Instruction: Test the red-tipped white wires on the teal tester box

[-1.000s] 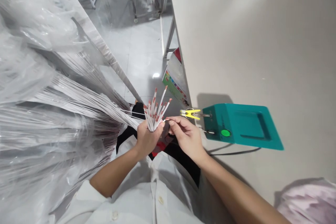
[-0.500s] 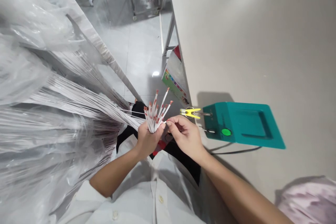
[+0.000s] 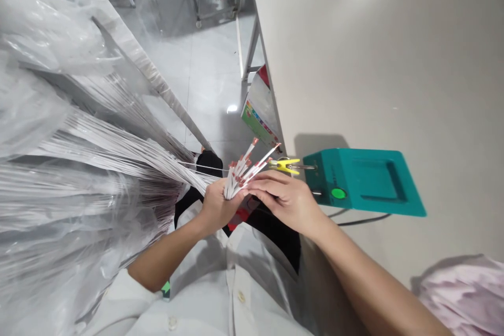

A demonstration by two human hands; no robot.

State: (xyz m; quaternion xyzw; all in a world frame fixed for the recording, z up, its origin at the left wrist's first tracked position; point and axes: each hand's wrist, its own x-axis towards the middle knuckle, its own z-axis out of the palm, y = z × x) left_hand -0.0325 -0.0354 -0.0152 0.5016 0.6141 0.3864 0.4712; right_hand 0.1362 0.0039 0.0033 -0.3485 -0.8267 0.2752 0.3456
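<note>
My left hand (image 3: 216, 207) is closed round a bundle of thin white wires (image 3: 232, 181). Their reddish, copper-looking tips fan out above the fist, several leaning toward the right. My right hand (image 3: 289, 200) meets the bundle from the right, thumb and fingers pinched together beside the left thumb on a white wire; its tip is mostly hidden by the fingers. Just beyond the right hand, a yellow clip (image 3: 287, 166) sticks out over the table edge from a teal device (image 3: 376, 181) with a green button (image 3: 338, 193).
Long white wires (image 3: 114, 136) under clear plastic sheeting (image 3: 43, 21) fill the left side, along a slanted rail (image 3: 157, 86). A pale table (image 3: 374, 63) extends on the right, with pink cloth (image 3: 464, 294) at its near corner. A printed box (image 3: 260, 115) stands beneath the edge.
My right hand has moved in against the bundle, its fingers now flatter over the wires. The wire tips lean farther right. My view has shifted slightly.
</note>
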